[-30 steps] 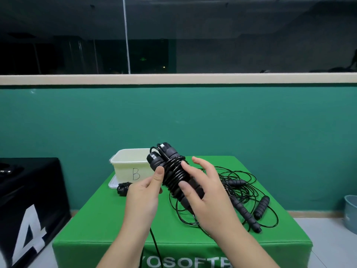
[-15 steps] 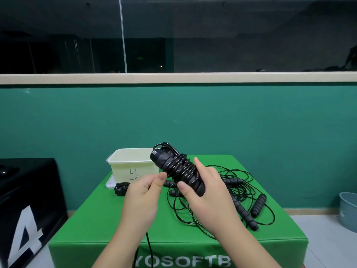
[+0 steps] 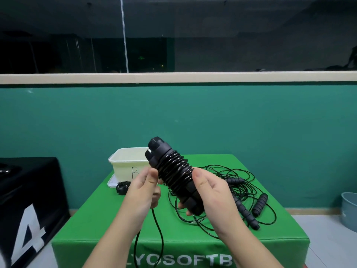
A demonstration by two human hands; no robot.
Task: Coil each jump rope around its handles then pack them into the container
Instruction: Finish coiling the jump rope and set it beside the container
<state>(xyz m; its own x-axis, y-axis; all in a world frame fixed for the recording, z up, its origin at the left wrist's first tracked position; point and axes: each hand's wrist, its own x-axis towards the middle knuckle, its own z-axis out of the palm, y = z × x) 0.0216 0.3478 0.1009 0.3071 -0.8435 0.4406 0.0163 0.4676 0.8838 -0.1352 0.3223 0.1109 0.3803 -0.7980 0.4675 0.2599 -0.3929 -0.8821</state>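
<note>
Green cloth covers the tabletop [image 3: 100, 225], which stands before a teal wall under a dark window. One view only, from the head. One cream container [image 3: 127, 163] marked "B" stands at the far left of the tabletop, on a white lid [image 3: 112, 182]. One small black coiled bundle [image 3: 122, 187] lies just before it. One wound jump rope [image 3: 173, 175] is held up in the air, tilted, both handles side by side with cord wrapped round their middle. Loose black cord and three separate handles [image 3: 259, 205] lie in a tangle [image 3: 241, 182] at the right, partly hidden behind the right hand. One black box [image 3: 29, 190] with a white "4" stands left; one grey bin [image 3: 349, 211] right.

Left hand [image 3: 143, 192] pinches the cord beside the coil, thumb pressed to curled fingers; the cord hangs down from it. Right hand [image 3: 212, 196] grips the bundle's lower end, thumb on top, fingers [image 3: 182, 206] curled beneath.
</note>
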